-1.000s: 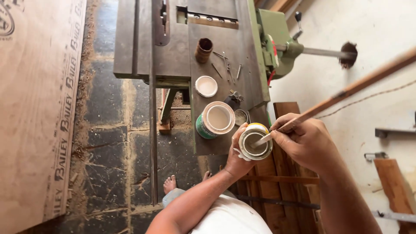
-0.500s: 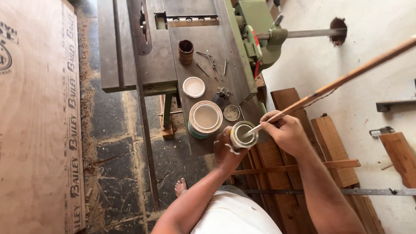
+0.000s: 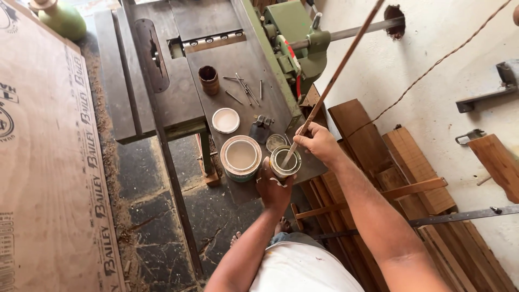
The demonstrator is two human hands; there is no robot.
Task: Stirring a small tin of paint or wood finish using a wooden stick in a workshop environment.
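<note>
Head camera shows the left hand (image 3: 274,189) wrapped around a small tin (image 3: 285,161), just right of the big open paint can (image 3: 241,157). Right hand (image 3: 319,143) fingers pinch a long stick (image 3: 338,73), its tip inside the tin; stirring seems unfinished.

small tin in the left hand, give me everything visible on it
The small tin is a round, open metal can with a pale rim, holding a greyish-green liquid. It stands about upright at the near edge of the dark machine table, right of the larger open can. The left hand cups it from below, fingers on its side. A long thin wooden stick, gripped by the right hand, dips slanting into it. Its outside is mostly hidden.
</note>
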